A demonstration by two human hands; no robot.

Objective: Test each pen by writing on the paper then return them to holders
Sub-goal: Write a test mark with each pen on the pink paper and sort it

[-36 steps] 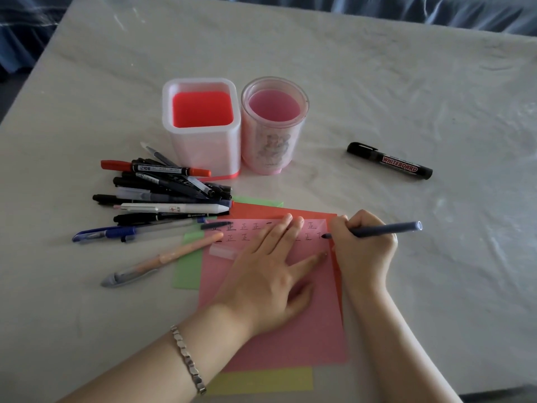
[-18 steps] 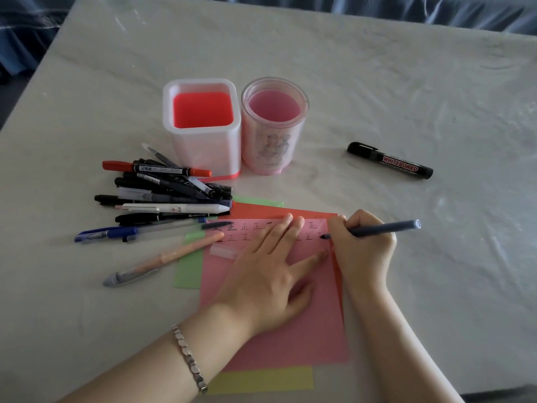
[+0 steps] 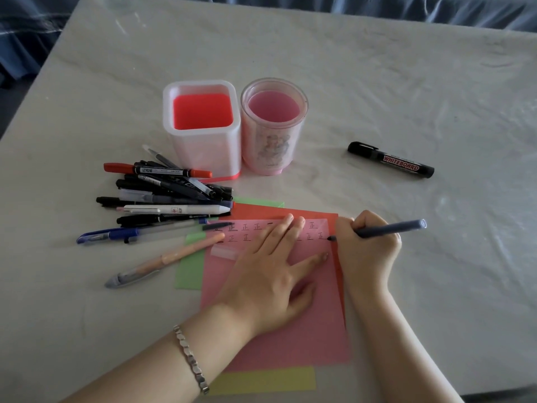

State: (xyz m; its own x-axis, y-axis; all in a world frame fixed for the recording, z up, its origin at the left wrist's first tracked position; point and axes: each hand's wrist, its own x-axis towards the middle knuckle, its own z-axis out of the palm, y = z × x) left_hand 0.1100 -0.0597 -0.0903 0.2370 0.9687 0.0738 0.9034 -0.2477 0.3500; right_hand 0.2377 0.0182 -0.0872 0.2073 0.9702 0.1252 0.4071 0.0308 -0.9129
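Observation:
My right hand (image 3: 366, 251) grips a dark blue pen (image 3: 390, 228), its tip touching the right edge of the pink paper (image 3: 308, 333) at the end of two rows of written marks. My left hand (image 3: 270, 274) lies flat on that paper with fingers spread, holding it down. Two holders stand behind the paper: a square white one with a red inside (image 3: 203, 152) and a round pink one (image 3: 273, 146); no pens show in either. A pile of pens (image 3: 165, 196) lies left of the paper.
A black whiteboard marker (image 3: 390, 163) lies alone to the right of the holders. Green (image 3: 189, 271), orange (image 3: 313, 215) and yellow (image 3: 264, 379) sheets stick out from under the pink one. A peach pen (image 3: 162, 261) and a blue pen (image 3: 116, 236) lie nearest the paper's left side.
Hardly anything differs: the pen tip stays at the right end of the second row, and my left hand keeps pressing the paper.

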